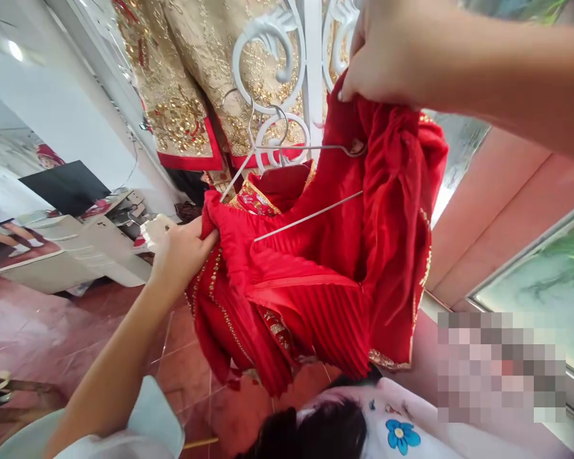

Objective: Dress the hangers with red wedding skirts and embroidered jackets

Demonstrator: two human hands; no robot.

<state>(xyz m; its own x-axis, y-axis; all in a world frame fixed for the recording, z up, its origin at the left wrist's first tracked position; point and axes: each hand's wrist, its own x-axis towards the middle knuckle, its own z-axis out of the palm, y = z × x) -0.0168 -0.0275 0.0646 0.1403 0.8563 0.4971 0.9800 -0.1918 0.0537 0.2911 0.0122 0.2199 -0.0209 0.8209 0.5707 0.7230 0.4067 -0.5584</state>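
A red pleated garment (310,280) with gold beaded trim hangs spread between my two hands. My left hand (179,252) is closed on its left shoulder edge. Higher up on the right, my right hand (380,64) pinches the other shoulder, with the fingers partly hidden by the cloth. A thin white wire hanger (291,148) sits at the garment's neck opening, its right end over the red cloth and its lower bar crossing in front. Behind the neck opening shows a patterned collar (258,199) with gold edging.
Gold sequinned garments (186,83) hang behind a white scrolled metal rack (310,70). To the left stand a desk (62,255) and a dark monitor (64,187). A glass door (545,293) is at right. White clothing with a blue flower (402,436) and dark hair (335,427) appear below.
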